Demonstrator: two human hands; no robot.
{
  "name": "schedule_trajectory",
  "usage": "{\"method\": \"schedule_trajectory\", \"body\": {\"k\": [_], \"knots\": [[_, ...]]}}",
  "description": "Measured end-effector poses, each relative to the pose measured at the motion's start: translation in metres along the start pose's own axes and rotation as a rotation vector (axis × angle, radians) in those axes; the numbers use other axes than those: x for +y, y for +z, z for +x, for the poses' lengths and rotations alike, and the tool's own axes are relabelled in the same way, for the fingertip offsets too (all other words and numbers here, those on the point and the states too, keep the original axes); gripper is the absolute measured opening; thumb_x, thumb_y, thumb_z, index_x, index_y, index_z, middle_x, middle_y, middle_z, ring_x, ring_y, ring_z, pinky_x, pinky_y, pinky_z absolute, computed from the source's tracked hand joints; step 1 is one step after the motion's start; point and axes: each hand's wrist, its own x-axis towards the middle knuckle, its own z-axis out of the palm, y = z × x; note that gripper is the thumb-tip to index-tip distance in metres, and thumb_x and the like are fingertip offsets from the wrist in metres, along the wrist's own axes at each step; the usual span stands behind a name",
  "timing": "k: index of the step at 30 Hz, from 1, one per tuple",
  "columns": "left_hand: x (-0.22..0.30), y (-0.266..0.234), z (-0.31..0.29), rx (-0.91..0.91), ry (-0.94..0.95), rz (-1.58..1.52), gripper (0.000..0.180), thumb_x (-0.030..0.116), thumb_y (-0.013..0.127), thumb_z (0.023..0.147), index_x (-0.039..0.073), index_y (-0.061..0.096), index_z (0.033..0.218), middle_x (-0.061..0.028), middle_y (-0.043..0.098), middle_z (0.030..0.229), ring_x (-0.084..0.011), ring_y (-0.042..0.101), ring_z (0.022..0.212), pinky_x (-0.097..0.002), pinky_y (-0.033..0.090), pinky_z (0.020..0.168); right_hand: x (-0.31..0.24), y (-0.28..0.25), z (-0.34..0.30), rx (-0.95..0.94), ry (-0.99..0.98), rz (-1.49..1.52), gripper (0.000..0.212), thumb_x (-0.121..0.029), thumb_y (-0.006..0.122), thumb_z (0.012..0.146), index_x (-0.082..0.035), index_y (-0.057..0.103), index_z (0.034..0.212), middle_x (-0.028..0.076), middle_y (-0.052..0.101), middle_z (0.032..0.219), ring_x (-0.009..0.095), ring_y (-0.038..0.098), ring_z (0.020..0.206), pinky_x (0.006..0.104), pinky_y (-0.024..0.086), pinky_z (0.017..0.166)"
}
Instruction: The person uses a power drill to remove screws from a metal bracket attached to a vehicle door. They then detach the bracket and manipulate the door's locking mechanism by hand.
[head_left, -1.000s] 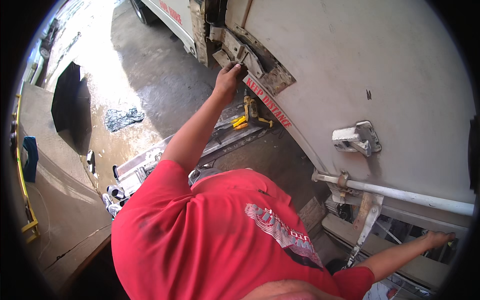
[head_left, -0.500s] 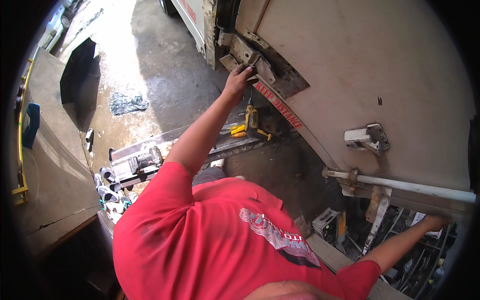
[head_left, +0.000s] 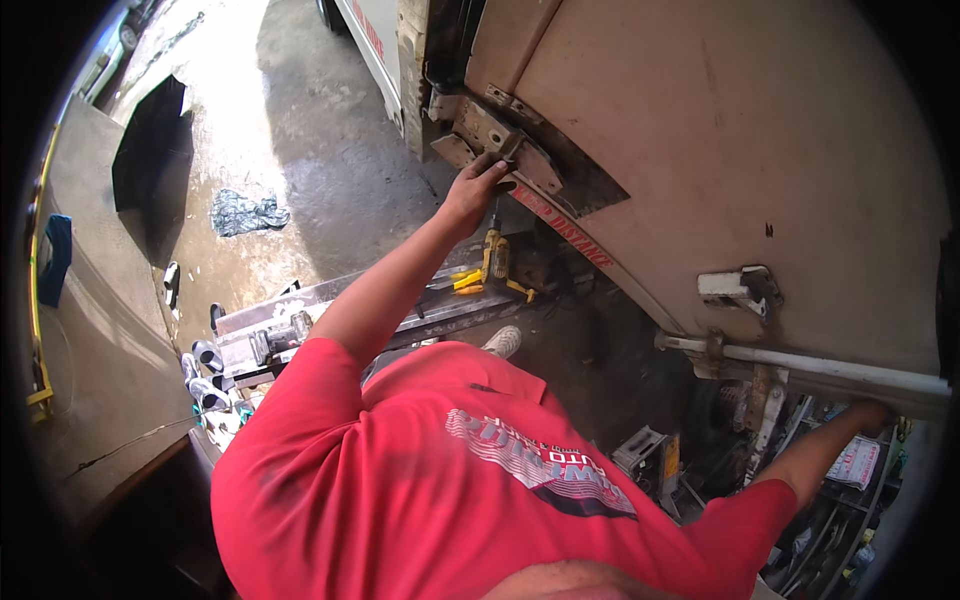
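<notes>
A large off-white truck panel [head_left: 640, 110] slants across the right side, with a rusty metal bracket [head_left: 490, 130] on its near left corner. My left hand [head_left: 476, 190] is closed over the panel's edge just below the bracket, thumb on the visible side. Far to the right, my right hand [head_left: 870, 418] reaches up against the panel's lower edge, its fingers hidden in shadow. Between the hands, the panel carries a white latch handle [head_left: 738, 290] and a white bar [head_left: 830, 368] along its bottom.
A low metal bench [head_left: 400, 318] holds a yellow-and-black drill [head_left: 494, 260], yellow-handled tools [head_left: 466, 280] and a grey power tool [head_left: 280, 338]. A black umbrella [head_left: 150, 160] and a crumpled dark sheet [head_left: 247, 213] lie on the floor. Shelving with parts [head_left: 850, 510] stands beneath my right arm.
The panel sits slightly lower and farther right in view. My body has shifted a little left, and a shoe now shows by the bench. Both hands stay at the panel's edge.
</notes>
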Motion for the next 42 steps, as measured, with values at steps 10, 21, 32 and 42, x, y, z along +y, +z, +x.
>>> {"method": "schedule_trajectory", "body": {"k": [10, 21, 32, 42], "knots": [[0.02, -0.009, -0.058, 0.02, 0.127, 0.125, 0.031, 0.018, 0.058, 0.105, -0.002, 0.054, 0.129, -0.013, 0.062, 0.127, -0.0237, 0.062, 0.12, -0.0398, 0.052, 0.105, -0.067, -0.019, -0.064, 0.078, -0.29, -0.612, 0.08, -0.055, 0.071, 0.087, -0.008, 0.047, 0.147, 0.017, 0.058, 0.133, 0.036, 0.067, 0.117, 0.0526, 0.057, 0.095], [0.076, -0.046, -0.141, 0.114, 0.199, 0.326, 0.024, 0.019, 0.057, 0.106, -0.001, 0.055, 0.118, -0.0122, 0.063, 0.114, -0.0284, 0.069, 0.116, -0.0386, 0.056, 0.096, -0.125, -0.068, -0.057, 0.117, -0.338, -0.529, 0.081, -0.054, 0.083, 0.075, -0.003, 0.055, 0.131, 0.018, 0.066, 0.117, 0.034, 0.072, 0.105, 0.0502, 0.061, 0.088], [0.097, 0.005, -0.128, 0.293, 0.211, 0.746, 0.019, 0.013, 0.057, 0.103, -0.004, 0.058, 0.109, -0.016, 0.073, 0.095, -0.0234, 0.076, 0.087, -0.0337, 0.058, 0.075, -0.138, -0.08, -0.068, 0.124, -0.37, -0.669, 0.091, -0.057, 0.085, 0.071, 0.005, 0.047, 0.127, 0.017, 0.067, 0.12, 0.035, 0.071, 0.109, 0.0472, 0.057, 0.094], [0.089, -0.006, -0.111, 0.293, 0.18, 0.768, 0.019, 0.014, 0.056, 0.104, -0.003, 0.06, 0.111, -0.0132, 0.075, 0.087, -0.0168, 0.074, 0.079, -0.0306, 0.056, 0.072, -0.123, -0.079, -0.052, 0.17, -0.38, -0.706, 0.09, -0.058, 0.082, 0.075, 0.002, 0.048, 0.133, 0.019, 0.063, 0.126, 0.036, 0.069, 0.112, 0.05, 0.057, 0.094]]}}
